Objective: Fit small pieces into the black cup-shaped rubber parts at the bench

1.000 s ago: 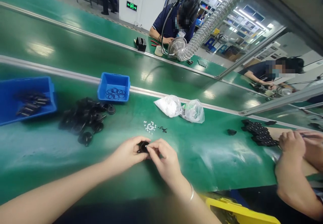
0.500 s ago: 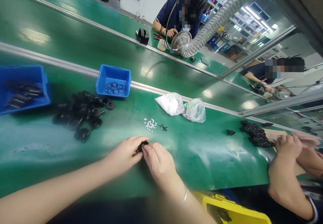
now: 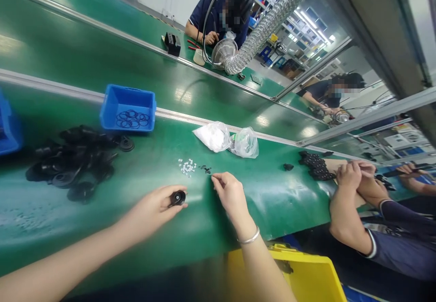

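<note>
My left hand [image 3: 160, 205] is closed around a round black plastic part [image 3: 178, 197], its cup-like opening turned up and a small pale spot at its centre. Over the green worktop, my right hand [image 3: 230, 193] has thumb and fingers pinched together; whatever is between the tips is too small to make out. Just left of those fingertips lies a scatter of tiny black pieces [image 3: 205, 169]. Beside these is a little heap of small white pieces [image 3: 187, 167].
A pile of black parts [image 3: 80, 156] lies at left, near a blue bin [image 3: 127, 94] with black rings. Two plastic bags [image 3: 214, 136] rest by the rail. A yellow crate [image 3: 315, 270] stands below the table edge. At right, a co-worker's arms [image 3: 347, 202] are near stacked black parts [image 3: 315, 165].
My right hand has left the black part and moved right to the tiny black pieces. In my left hand the part now shows its opening. The view has shifted right.
</note>
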Motion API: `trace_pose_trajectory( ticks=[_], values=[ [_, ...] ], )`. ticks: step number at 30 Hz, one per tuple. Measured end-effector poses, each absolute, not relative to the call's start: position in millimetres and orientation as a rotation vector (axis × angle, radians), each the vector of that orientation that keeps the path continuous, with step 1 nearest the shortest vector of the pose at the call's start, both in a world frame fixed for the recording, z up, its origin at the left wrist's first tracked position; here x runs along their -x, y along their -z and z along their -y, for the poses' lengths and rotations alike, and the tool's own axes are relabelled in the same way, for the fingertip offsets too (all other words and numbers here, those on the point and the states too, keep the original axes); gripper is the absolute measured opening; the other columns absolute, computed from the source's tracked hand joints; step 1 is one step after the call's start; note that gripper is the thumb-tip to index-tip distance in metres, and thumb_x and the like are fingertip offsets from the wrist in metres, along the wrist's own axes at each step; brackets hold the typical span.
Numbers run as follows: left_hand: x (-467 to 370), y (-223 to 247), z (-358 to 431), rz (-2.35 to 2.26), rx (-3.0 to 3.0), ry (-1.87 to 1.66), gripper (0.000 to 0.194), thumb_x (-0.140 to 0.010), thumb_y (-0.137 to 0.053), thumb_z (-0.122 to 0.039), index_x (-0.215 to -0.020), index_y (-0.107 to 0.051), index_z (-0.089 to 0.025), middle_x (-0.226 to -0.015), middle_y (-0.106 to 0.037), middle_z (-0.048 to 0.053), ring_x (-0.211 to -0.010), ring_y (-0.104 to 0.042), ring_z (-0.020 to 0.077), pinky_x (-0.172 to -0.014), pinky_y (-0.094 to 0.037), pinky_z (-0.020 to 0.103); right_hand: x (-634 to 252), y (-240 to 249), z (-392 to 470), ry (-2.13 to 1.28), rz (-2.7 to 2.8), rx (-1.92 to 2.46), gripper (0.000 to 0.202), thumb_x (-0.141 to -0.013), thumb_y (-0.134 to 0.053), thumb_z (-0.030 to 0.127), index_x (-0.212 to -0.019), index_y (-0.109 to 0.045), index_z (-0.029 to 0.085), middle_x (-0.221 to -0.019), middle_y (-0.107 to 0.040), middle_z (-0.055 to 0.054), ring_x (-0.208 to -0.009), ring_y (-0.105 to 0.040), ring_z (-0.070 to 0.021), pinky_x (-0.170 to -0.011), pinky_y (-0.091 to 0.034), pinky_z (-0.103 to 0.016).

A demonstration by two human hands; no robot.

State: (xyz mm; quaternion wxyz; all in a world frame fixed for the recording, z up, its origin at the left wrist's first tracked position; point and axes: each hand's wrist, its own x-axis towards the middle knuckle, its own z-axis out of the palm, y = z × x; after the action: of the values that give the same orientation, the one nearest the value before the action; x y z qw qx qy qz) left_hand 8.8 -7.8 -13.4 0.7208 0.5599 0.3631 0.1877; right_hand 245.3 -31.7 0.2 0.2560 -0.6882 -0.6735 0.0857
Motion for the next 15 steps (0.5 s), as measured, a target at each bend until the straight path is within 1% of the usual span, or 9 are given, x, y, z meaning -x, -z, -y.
trace_pose_trajectory(
  ticks=[3, 7, 11, 15],
  values=[
    [-9, 14, 8, -0.801, -1.236, -0.389, 0.040, -0.081, -0.059, -0.037, -0.119, -0.052, -0.025, -0.124, -0.060, 0.006, -0.109, -0.064, 0.0246, -0.099, -0.048, 0.036, -257, 12, 26, -0.202, 1.856, 1.902, 0.011, -0.089, -0.055, 0.018, -0.091, -0.065, 0.017, -0.081, -0.064, -0.006, -0.074, -0.062, -0.0190, -0.068, -0.050, -0.030],
    [-9, 14, 7, -0.788, -1.246, -0.380, 0.040, -0.082, -0.058, -0.036, -0.119, -0.052, -0.024, -0.123, -0.060, 0.006, -0.109, -0.064, 0.0239, -0.098, -0.049, 0.034, -252, 17, 22, -0.169, 1.892, 1.850, 0.012, -0.091, -0.052, 0.018, -0.092, -0.064, 0.016, -0.084, -0.063, -0.007, -0.078, -0.061, -0.0194, -0.072, -0.050, -0.032],
    [-9, 14, 7, -0.780, -1.255, -0.378, 0.038, -0.083, -0.058, -0.034, -0.119, -0.052, -0.024, -0.122, -0.060, 0.006, -0.107, -0.065, 0.0237, -0.095, -0.049, 0.033, -250, 15, 21, -0.185, 1.892, 1.847, 0.011, -0.091, -0.052, 0.018, -0.086, -0.062, 0.017, -0.079, -0.061, -0.005, -0.074, -0.059, -0.0185, -0.068, -0.048, -0.030],
    [-8, 9, 5, -0.780, -1.262, -0.379, 0.038, -0.084, -0.056, -0.031, -0.120, -0.051, -0.021, -0.117, -0.063, 0.008, -0.104, -0.067, 0.0243, -0.090, -0.050, 0.032, -253, 15, 22, -0.218, 1.881, 1.841, 0.010, -0.090, -0.054, 0.020, -0.082, -0.060, 0.018, -0.077, -0.060, -0.003, -0.072, -0.058, -0.0180, -0.066, -0.046, -0.029]
  ],
)
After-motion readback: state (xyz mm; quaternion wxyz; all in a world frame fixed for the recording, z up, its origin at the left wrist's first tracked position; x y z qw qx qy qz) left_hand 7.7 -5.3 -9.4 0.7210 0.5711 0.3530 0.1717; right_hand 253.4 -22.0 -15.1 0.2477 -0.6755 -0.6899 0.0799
